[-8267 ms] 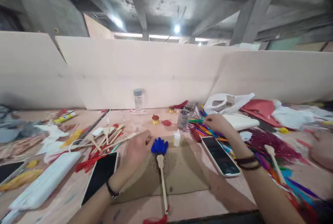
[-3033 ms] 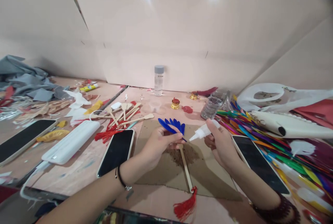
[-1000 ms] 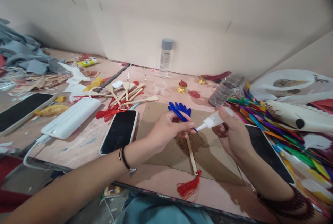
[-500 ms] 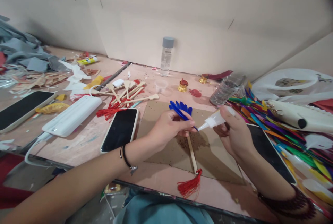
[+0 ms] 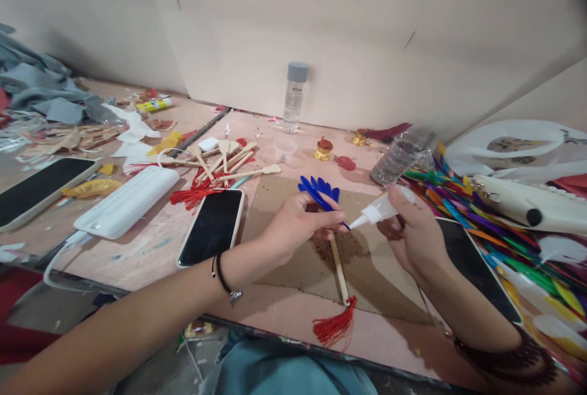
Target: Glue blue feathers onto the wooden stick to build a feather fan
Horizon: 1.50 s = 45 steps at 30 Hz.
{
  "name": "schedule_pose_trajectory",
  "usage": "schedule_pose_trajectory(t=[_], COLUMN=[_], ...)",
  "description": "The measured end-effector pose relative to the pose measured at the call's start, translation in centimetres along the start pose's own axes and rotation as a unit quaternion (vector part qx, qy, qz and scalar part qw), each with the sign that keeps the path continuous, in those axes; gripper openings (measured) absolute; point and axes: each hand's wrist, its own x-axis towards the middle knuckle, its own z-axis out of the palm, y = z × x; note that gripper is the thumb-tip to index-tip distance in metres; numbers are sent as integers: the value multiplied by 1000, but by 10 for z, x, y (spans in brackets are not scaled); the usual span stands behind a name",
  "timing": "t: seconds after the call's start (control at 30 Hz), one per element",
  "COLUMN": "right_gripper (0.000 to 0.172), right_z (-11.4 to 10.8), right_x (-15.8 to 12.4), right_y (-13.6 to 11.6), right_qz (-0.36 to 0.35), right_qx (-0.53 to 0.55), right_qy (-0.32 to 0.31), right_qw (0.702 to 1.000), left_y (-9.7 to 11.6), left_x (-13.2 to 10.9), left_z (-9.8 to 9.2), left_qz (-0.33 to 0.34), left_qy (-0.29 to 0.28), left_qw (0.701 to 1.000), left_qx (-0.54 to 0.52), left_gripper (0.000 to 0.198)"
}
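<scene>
Two hands meet over the cardboard sheet [image 5: 367,285] on the table [image 5: 151,248]. The left hand [image 5: 298,224] pinches a blue feather [image 5: 318,196], its quill end pointing right. The right hand [image 5: 413,236] is closed round a glue bottle [image 5: 376,211], whose nozzle points left and touches that quill tip. A wooden stick [image 5: 339,273] lies just below, lengthwise toward the person.

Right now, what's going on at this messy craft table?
A person is gluing a small fan together. The left hand pinches a blue feather over a wooden stick with a red tassel, which lies on a cardboard sheet. The right hand holds a white glue bottle, nozzle aimed at the feather's base. A phone lies just left, loose coloured feathers to the right.
</scene>
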Motion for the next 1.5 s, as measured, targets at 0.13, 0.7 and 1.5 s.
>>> schedule_pose_trajectory(t=[0.13, 0.7, 1.5], right_gripper=[47, 49, 50], right_z=[0, 0, 2], right_x=[1, 1, 0], right_y=[1, 0, -3], right_qz=[-3, -7, -7], right_qx=[-16, -20, -35], right_qy=[2, 5, 6], right_qw=[1000, 1000, 999], left_y=[0, 1, 0], left_x=[0, 1, 0], left_z=[1, 1, 0], left_qz=[-7, -17, -2], left_qy=[-3, 11, 6], left_qw=[1000, 1000, 1000], left_qx=[-5, 6, 5], left_gripper=[10, 11, 11])
